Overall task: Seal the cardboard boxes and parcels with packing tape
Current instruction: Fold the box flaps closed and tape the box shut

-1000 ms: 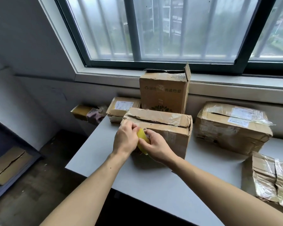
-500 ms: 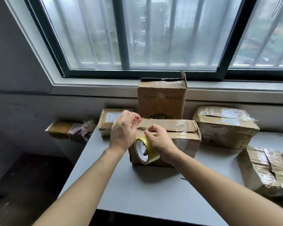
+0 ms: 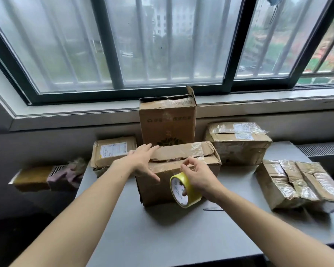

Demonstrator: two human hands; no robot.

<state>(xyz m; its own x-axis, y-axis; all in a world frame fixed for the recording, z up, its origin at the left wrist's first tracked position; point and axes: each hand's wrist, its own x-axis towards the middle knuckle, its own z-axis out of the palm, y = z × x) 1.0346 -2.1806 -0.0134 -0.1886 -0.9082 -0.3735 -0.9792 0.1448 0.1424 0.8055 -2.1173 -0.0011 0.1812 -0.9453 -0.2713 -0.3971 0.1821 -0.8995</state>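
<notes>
Creased brown cardboard box [image 3: 174, 171], wrinkled shiny tape [image 3: 198, 148] on its lid; left grip [image 3: 143, 160] lies flat-fingered on top, right grip [image 3: 200, 177] clasps a yellow tape roll [image 3: 191, 186].

Arms outstretched, left hand [image 3: 143, 160] flat, fingers spread, right hand [image 3: 200, 177] gripping tape roll [image 3: 193, 191]

Soft grey daylight comes in through the wide window [image 3: 162, 45] at the back, leaving the room dim and the wall below it dark. Old tape on the boxes [image 3: 289, 182] catches pale glare, and faint shadows fall toward the viewer on the table [image 3: 162, 237]. The wide lens bows the window frame and stretches the forearms; the far left is smeared, while the left hand [image 3: 141, 162], right hand [image 3: 199, 176] and tape roll [image 3: 193, 190] look fairly sharp.
</notes>
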